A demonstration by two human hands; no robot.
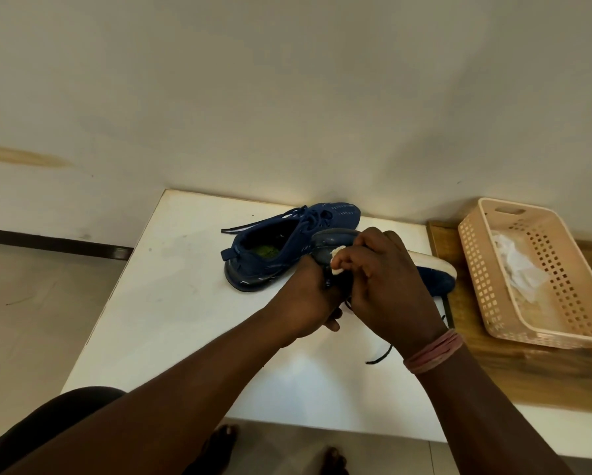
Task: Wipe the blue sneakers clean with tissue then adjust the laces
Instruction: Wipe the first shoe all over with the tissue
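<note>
One blue sneaker (281, 245) rests on the white table (171, 303) near the wall, its laces loose and its opening facing me. The second blue sneaker (431, 272) is lifted and turned on its side, white sole edge up, toe to the right. My left hand (308, 299) grips its heel from below. My right hand (387, 279) presses a small wad of white tissue (337, 260) against the dark heel part. A dark lace end (380, 356) dangles under my right wrist.
A peach plastic basket (486, 269) with crumpled white tissue (517, 265) inside stands on a wooden surface (527, 375) at the right. The wall runs right behind the table. A dark chair seat (48, 426) is at the lower left, and bare feet show below the table's front edge.
</note>
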